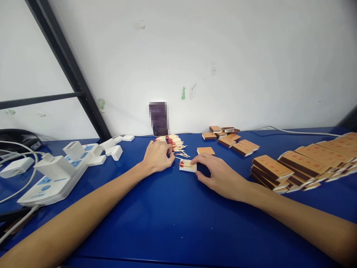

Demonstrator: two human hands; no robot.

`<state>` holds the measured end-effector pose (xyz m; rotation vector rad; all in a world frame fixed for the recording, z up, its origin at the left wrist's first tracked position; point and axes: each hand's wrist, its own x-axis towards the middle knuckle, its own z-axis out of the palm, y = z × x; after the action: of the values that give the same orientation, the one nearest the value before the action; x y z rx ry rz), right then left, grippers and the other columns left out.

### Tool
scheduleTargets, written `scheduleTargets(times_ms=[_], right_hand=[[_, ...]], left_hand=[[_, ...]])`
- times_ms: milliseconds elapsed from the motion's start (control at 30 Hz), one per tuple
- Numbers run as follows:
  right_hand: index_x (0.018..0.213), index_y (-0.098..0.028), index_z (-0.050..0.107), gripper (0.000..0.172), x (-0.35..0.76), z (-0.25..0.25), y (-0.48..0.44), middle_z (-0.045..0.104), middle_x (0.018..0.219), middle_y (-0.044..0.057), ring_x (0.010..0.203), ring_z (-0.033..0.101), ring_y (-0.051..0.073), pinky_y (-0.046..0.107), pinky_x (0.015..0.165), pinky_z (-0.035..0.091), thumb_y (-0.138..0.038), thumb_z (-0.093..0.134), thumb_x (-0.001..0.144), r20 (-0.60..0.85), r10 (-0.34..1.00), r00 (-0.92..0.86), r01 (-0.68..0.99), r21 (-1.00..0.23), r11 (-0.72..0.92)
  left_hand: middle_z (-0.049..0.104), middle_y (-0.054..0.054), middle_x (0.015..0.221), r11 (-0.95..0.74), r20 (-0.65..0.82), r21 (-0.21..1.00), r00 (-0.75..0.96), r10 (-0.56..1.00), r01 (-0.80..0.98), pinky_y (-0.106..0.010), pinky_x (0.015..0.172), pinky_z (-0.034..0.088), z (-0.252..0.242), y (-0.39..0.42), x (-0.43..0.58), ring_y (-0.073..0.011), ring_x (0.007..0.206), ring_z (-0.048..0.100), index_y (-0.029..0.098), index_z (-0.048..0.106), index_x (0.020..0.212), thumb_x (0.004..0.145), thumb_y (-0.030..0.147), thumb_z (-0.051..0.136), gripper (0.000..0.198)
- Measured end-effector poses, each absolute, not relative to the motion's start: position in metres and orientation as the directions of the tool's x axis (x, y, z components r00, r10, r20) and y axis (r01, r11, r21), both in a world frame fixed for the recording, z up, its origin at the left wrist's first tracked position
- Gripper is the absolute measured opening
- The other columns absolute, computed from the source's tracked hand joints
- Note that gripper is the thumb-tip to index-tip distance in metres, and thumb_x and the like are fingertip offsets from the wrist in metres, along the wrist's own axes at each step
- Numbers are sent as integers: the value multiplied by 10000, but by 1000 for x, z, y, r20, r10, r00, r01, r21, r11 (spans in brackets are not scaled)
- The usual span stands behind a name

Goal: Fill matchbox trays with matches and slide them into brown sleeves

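Note:
A small white matchbox tray (188, 169) sits on the blue table with red-tipped matches lying in it. My right hand (220, 175) grips its right end between thumb and fingers. Just left of the tray, my left hand (158, 156) is closed in a pinch, with a thin match (178, 158) sticking out from the fingertips toward the tray. Behind that hand lies a loose pile of red-headed matches (175, 142), partly hidden by it. An orange matchbox cover (205, 151) rests right behind the tray.
Several matchboxes (242, 147) lie scattered at the back right, and stacked rows of them (306, 160) fill the right side. At left stands a white power strip (69, 178) with chargers and cables. A dark, blurred-out upright object (159, 119) leans against the wall.

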<state>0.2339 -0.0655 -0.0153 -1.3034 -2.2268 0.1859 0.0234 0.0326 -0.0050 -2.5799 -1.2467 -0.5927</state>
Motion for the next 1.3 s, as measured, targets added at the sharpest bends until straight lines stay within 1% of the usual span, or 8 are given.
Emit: scheduleTargets(times_ms=[333,500,600,700,800,900,1100,1300], right_hand=[[1124,-203,549,273,235,-18,-65,648,1138,91,1047,609,237,376,883,491,-184,525,853,381,851,-362,760,-408,506],[1143,-213,526,292,234,-16,-66,643,1145,89,1050,610,241,396,889,489,-183,522,852,376,854,-360,738,-445,507],[1228,-219,474,391,233,-15,-66,637,1140,92,1069,607,245,411,904,483,-172,523,843,387,854,-347,715,-481,508],[1334,-215,383,516,233,-16,-66,632,1133,97,1063,609,242,414,904,485,-170,521,839,365,872,-326,722,-499,479],[1386,-219,332,573,234,-17,-67,625,1150,98,1065,606,240,424,916,481,-184,520,846,350,878,-325,733,-494,468],[1400,-226,330,582,235,-18,-67,621,1158,97,1055,610,236,414,904,490,-196,524,853,357,875,-326,733,-490,473],[1275,-236,514,390,236,-17,-66,618,1185,86,1092,584,245,427,936,476,-197,491,887,396,821,-412,715,-419,560],[1320,-279,554,420,237,-14,-67,584,1134,85,1042,561,230,427,928,475,-179,436,929,357,803,-478,693,-409,594]], left_hand=[[664,-108,854,-675,337,-146,678,653,723,-442,824,403,0,32,24,-282,859,598,172,587,790,885,248,446,186],[630,-111,930,-652,439,-114,627,644,750,-396,811,427,-2,26,25,-253,882,577,160,559,891,978,267,350,250],[608,-82,930,-813,486,-69,731,479,578,-335,792,427,-2,24,22,-213,880,561,169,539,938,998,281,345,231],[598,-74,921,-913,472,-140,836,279,384,-312,780,407,0,23,21,-197,874,556,172,542,977,1009,284,339,234],[597,-76,914,-919,427,-215,878,217,331,-323,772,389,2,23,22,-203,856,554,170,548,998,1014,306,336,253],[595,-73,915,-914,426,-151,859,282,376,-327,781,386,1,25,24,-200,855,552,169,539,971,1019,318,321,269],[579,-38,801,-872,481,167,734,480,461,-276,695,406,-3,29,21,-159,731,530,184,499,849,1011,314,300,288],[616,-15,802,-825,438,125,716,544,550,-286,675,405,-2,26,22,-172,749,558,197,559,875,877,211,464,96]])
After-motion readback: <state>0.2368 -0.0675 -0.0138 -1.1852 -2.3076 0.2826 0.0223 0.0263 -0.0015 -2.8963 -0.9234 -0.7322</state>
